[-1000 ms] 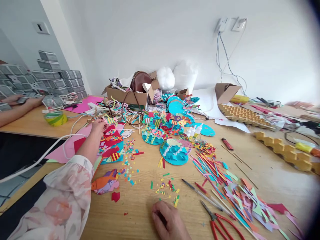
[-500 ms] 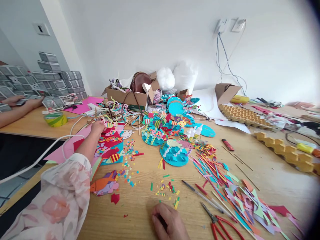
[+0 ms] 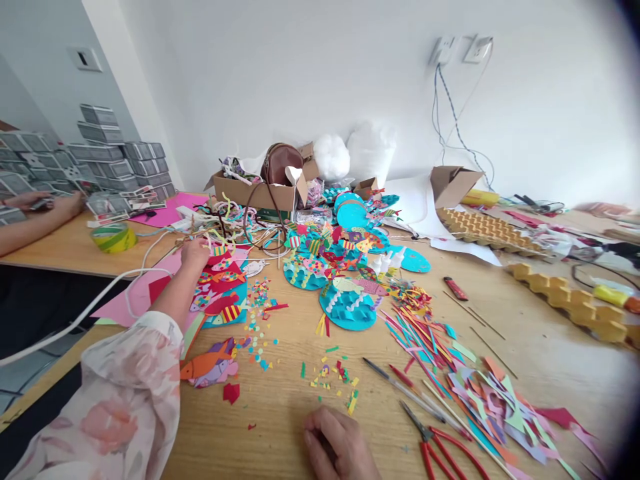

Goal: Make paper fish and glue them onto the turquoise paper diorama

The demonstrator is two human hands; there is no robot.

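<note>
My left hand [image 3: 195, 253] is stretched out to the upper end of a pile of coloured paper fish [image 3: 223, 279]. Its fingers look curled together there, and whatever they may grip is hidden. Beneath the fish lie blue and pink paper sheets [image 3: 125, 301]. My right hand [image 3: 341, 445] rests loosely curled at the front of the table, with nothing visible in it. Nearer to me, an orange paper fish [image 3: 207, 361] overlaps purple ones. Tiny paper scraps [image 3: 330, 380] lie just beyond my right hand, and red-handled pliers or cutters [image 3: 431, 437] are to its right.
Blue discs with paper fish [image 3: 349, 310] stand mid-table. Pens [image 3: 400, 387], sticks, paper strips [image 3: 505, 407] and a red cutter knife [image 3: 455, 289] lie right. Farther back are a cardboard box [image 3: 255, 197] and egg trays [image 3: 570, 303]. Another person's hands [image 3: 55, 207] are at far left.
The view has shifted very slightly. My left hand stays at the fish pile with hardly any movement, and my right hand rests in the same place. The other person's hands moved a little.
</note>
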